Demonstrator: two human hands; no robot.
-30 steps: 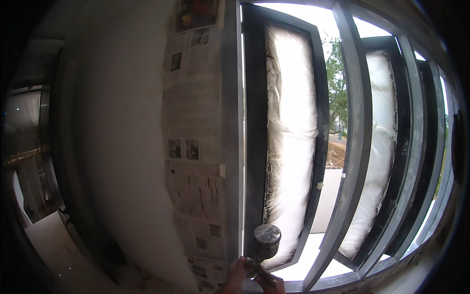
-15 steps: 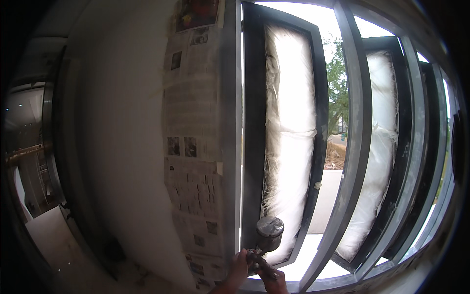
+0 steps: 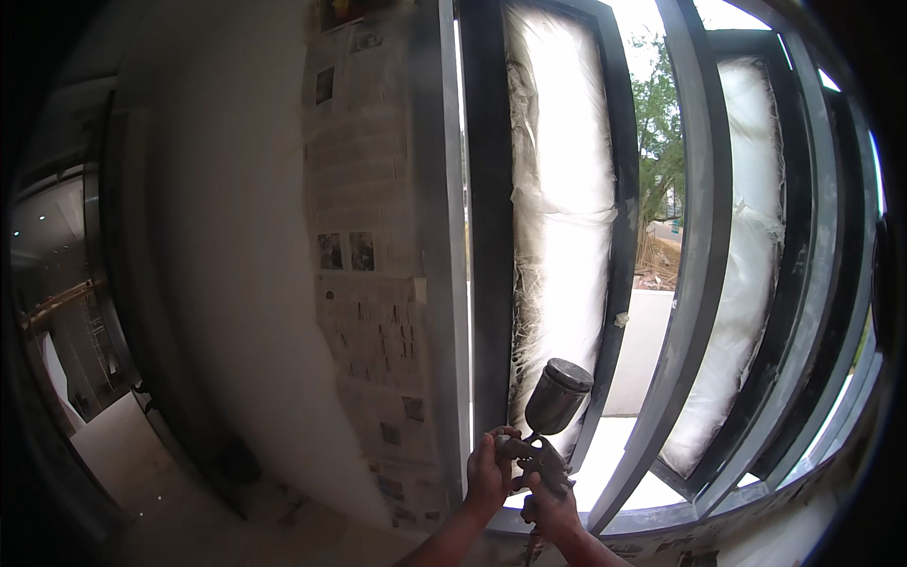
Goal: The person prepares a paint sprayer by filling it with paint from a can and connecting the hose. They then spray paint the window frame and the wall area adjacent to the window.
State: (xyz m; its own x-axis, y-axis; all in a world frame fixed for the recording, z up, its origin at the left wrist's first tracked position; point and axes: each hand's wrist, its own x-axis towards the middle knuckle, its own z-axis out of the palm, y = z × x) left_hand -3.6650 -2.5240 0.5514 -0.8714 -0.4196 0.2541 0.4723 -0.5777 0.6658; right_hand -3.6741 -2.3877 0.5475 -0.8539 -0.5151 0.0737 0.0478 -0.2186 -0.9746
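Low in the head view I hold a dark metal spray gun (image 3: 535, 454) with a cylindrical cup (image 3: 557, 402) on top, its lid on. My left hand (image 3: 487, 477) is closed round the front of the gun at the left. My right hand (image 3: 555, 515) grips the handle lower down, and a hose hangs below it. Behind the gun stands a dark-framed window sash (image 3: 487, 217) covered inside its border with wrinkled translucent plastic (image 3: 557, 123). A grey upright jamb (image 3: 435, 265) stands left of it, beside a strip of taped newspaper (image 3: 364, 189).
A pale wall (image 3: 227, 255) fills the left middle, with a darker doorway and room (image 3: 71, 312) beyond. At the right, grey frame posts (image 3: 704, 246) alternate with more masked sashes (image 3: 751, 170). Outside show a tree (image 3: 658, 142) and a low white wall (image 3: 631, 350). Newspaper (image 3: 661, 548) lines the bottom edge.
The view has tilted downward, so the scene sits higher in the picture. The spray gun and both hands have come up and rightward in the frame, the cup now tilted to the right.
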